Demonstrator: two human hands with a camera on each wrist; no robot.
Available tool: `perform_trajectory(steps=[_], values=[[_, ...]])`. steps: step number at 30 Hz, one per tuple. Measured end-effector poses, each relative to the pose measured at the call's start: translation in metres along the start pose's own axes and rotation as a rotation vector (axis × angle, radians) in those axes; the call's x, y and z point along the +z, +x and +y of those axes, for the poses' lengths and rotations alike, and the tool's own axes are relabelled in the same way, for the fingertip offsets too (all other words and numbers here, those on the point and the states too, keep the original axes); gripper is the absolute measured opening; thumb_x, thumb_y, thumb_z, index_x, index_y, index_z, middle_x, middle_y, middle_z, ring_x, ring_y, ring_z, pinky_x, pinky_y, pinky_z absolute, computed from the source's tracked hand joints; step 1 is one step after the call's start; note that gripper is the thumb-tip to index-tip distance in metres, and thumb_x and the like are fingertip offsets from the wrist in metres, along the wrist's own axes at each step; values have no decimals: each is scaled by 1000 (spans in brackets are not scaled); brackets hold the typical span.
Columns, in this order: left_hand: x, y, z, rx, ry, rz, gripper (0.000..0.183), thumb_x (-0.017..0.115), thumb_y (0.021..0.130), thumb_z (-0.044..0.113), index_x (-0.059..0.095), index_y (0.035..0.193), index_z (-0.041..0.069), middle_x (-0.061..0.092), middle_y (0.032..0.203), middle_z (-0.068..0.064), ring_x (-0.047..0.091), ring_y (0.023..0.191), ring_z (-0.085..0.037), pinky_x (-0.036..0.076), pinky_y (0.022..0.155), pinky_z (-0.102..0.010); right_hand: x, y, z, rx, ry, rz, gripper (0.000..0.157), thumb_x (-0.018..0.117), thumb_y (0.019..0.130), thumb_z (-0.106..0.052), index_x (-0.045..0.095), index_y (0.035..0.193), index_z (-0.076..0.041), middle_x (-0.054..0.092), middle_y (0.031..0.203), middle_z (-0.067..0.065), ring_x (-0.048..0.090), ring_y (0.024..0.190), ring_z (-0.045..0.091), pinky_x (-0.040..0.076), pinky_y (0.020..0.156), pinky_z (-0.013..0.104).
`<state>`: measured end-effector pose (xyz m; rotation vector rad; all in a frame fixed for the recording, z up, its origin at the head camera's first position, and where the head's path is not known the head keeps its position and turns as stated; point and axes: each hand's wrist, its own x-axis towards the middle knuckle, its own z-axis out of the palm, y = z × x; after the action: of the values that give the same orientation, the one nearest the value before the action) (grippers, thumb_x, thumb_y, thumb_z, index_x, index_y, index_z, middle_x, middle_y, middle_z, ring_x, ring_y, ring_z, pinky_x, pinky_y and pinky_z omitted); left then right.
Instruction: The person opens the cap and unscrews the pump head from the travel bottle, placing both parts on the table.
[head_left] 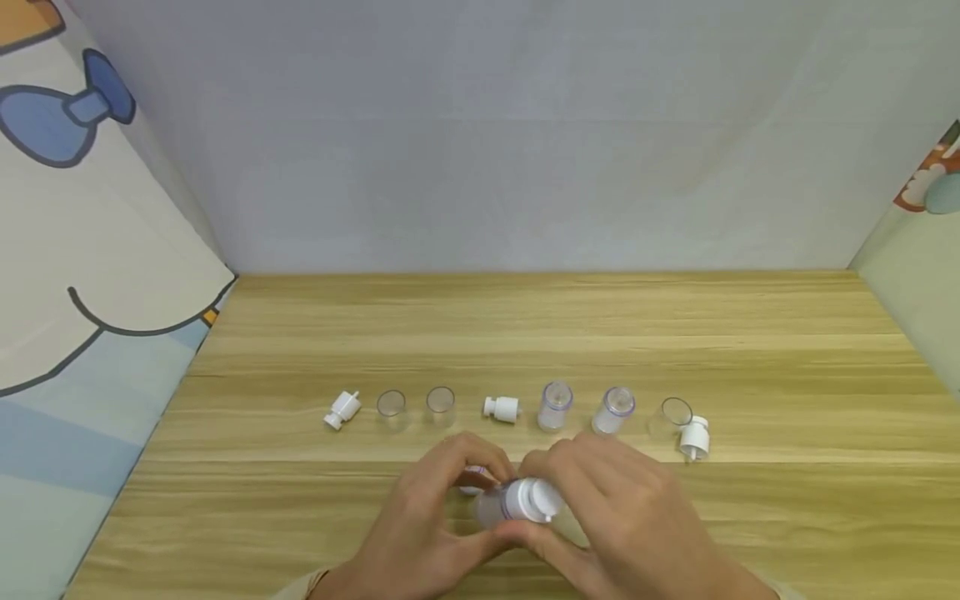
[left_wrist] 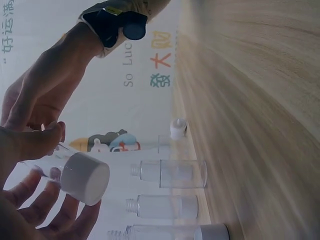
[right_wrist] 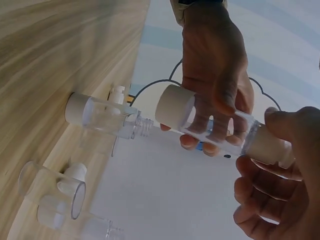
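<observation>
Both hands hold a small clear pump bottle [right_wrist: 220, 130] tilted above the table. My left hand [head_left: 420, 517] grips its clear body, and the white base [left_wrist: 85, 177] points out past the fingers in the left wrist view. At the other end, my right hand [head_left: 618, 504] pinches the white pump top [right_wrist: 267, 142] between thumb and fingers. The pump top sits on the bottle's neck end, its nozzle showing in the head view. Just behind the left fingers stands another bottle [head_left: 474, 480], mostly hidden in the head view.
Beyond the hands runs a row on the wooden table [head_left: 300, 500]: white pump tops [head_left: 343, 410] lying on their sides, clear cylindrical covers [head_left: 441, 406], and two upright bottles [head_left: 555, 406] without pumps. One pump top [head_left: 694, 437] lies beside a clear cover [head_left: 677, 410] at the right.
</observation>
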<state>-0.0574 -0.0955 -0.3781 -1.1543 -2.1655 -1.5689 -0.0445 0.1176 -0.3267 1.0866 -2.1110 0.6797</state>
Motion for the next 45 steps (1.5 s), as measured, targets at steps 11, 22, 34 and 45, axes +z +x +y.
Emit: perform_trajectory(steps=[11, 22, 34, 45], values=[[-11, -1, -4, 10, 9, -50, 48, 88, 79, 5, 69, 122, 12, 70, 115, -2, 68, 103, -15, 59, 90, -29, -11, -1, 0, -60, 37, -270, 35, 49, 111, -41, 65, 119, -11, 63, 118, -2, 60, 96, 7, 54, 78, 13], [-17, 2, -1, 44, 26, -105, 47, 83, 84, 5, 68, 128, 11, 70, 120, -2, 68, 106, -14, 59, 94, -29, -17, 1, 5, -196, 74, -227, 42, 51, 109, -46, 64, 126, -10, 63, 137, 8, 58, 126, 27, 53, 101, 42], [-11, 2, 4, 32, -63, -38, 53, 90, 77, 1, 64, 122, 7, 68, 115, -5, 66, 105, -14, 62, 91, -29, -13, 9, -3, -159, -124, 17, 46, 59, 108, -37, 66, 126, 4, 73, 118, 14, 75, 89, 19, 63, 72, 25], [-9, 2, 3, 66, 2, -47, 55, 88, 75, -6, 62, 121, 7, 65, 115, -4, 65, 104, -15, 60, 91, -26, -6, 5, -7, -142, -80, 2, 34, 57, 109, -34, 69, 110, -2, 66, 89, -3, 52, 61, -2, 45, 54, 4]])
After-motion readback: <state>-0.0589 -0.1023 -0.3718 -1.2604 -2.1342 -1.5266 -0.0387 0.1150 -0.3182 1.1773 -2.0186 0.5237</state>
